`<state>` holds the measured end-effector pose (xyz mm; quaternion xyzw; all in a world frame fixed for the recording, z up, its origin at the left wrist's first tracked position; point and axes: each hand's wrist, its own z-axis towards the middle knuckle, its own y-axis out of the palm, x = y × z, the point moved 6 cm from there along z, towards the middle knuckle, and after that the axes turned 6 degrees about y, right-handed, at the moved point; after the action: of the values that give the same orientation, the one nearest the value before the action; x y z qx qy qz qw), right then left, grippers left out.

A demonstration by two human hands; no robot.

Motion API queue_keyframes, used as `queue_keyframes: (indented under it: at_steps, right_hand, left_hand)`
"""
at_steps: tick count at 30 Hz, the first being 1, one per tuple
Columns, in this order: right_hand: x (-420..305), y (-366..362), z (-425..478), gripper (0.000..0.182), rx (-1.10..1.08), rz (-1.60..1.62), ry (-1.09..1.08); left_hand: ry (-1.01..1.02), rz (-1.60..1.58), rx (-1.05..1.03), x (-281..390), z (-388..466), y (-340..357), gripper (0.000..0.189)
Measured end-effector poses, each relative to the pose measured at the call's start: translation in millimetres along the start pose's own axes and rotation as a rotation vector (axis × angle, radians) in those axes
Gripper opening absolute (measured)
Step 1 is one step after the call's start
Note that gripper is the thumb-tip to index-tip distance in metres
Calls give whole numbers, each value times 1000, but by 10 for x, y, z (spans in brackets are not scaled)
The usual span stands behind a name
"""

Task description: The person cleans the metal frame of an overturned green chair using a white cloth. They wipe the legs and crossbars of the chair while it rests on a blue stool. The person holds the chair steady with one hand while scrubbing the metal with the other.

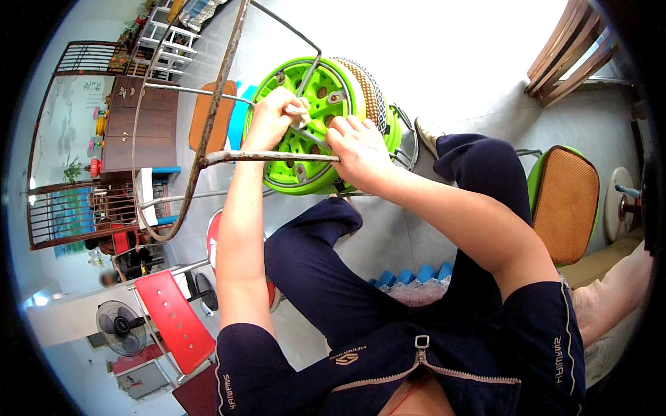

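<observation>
An upturned stool or chair with a green plastic seat underside and a metal tube frame lies before me, its tubes reaching toward the upper left. Brown, rust-like patches mark the curved tube. My left hand is at the frame beside the green underside and pinches a crumpled whitish cloth or tissue. My right hand closes around the end of a frame tube near the green rim. Below the green part, a woven brown seat pad with a black-and-white patterned edge shows.
A green-edged chair with a brown woven pad stands at the right. Wooden furniture legs are at the upper right. A red chair back and an electric fan are at the lower left. Behind the frame stands a brown cabinet.
</observation>
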<state>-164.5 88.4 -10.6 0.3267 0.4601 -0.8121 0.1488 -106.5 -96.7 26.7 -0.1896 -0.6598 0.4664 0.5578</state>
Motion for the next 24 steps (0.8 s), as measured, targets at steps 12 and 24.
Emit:
queue_keyframes:
  at_steps: [12, 24]
  right_hand:
    - [-9, 5, -1, 24, 9, 7, -14]
    - [-21, 7, 7, 25, 11, 17, -30]
  left_hand:
    - [-13, -295, -9, -27, -26, 362, 6]
    - [-214, 149, 52, -262, 458, 92, 22]
